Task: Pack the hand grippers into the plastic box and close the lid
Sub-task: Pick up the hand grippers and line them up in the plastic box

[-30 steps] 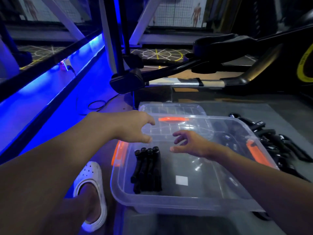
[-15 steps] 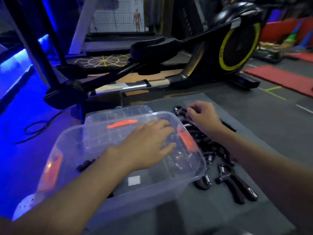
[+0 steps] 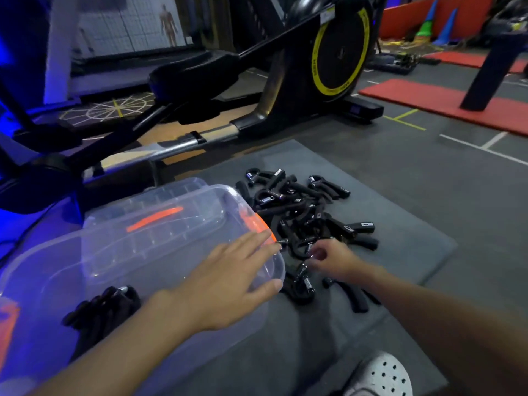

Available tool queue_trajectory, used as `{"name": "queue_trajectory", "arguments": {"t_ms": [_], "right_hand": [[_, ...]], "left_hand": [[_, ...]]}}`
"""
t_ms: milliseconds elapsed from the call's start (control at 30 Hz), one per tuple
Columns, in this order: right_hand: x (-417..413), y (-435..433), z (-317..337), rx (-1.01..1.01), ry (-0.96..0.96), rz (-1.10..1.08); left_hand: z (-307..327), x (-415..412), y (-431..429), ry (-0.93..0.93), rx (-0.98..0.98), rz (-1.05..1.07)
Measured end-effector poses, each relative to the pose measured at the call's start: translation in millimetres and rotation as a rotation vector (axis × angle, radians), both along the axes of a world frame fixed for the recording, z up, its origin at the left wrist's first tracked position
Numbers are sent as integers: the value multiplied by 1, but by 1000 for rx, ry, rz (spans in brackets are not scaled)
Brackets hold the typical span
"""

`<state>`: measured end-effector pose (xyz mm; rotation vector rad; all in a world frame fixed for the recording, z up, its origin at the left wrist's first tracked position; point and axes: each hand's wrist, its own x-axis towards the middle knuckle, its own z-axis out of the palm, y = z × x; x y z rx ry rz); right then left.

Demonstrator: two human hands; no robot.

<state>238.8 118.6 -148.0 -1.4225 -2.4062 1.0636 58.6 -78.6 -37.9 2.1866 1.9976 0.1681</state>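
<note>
A clear plastic box (image 3: 114, 252) with orange latches stands on the left, and its clear lid (image 3: 171, 190) lies just behind it. Several black hand grippers (image 3: 105, 307) lie inside the box near its front left. To the right of the box, a pile of black hand grippers (image 3: 303, 212) is spread over the grey mat. My left hand (image 3: 228, 278) lies flat over the box's right rim with its fingers straight. My right hand (image 3: 328, 257) is at the near edge of the pile, where its curled fingers pinch one gripper by the spring.
A black elliptical trainer (image 3: 340, 52) with a yellow-ringed wheel stands behind the grey mat (image 3: 400, 224). Red mats (image 3: 428, 101) and a dark post (image 3: 491, 58) are at the far right. My white perforated shoe (image 3: 383, 375) is at the bottom right.
The view has swung right. My right hand has come from the far end of the pile to its near edge. My left hand has slid to the box's right rim.
</note>
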Motion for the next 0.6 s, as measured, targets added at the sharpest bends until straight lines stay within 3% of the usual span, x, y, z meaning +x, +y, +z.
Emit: {"name": "queue_trajectory", "arguments": {"t_ms": [367,600], "right_hand": [[-10,-6,-37,-90,-167,223],[-14,-8,-50,70,-295,325]], "left_hand": [[-6,0,6,-43,44,-1],[-6,-1,6,-34,30,-3]]}}
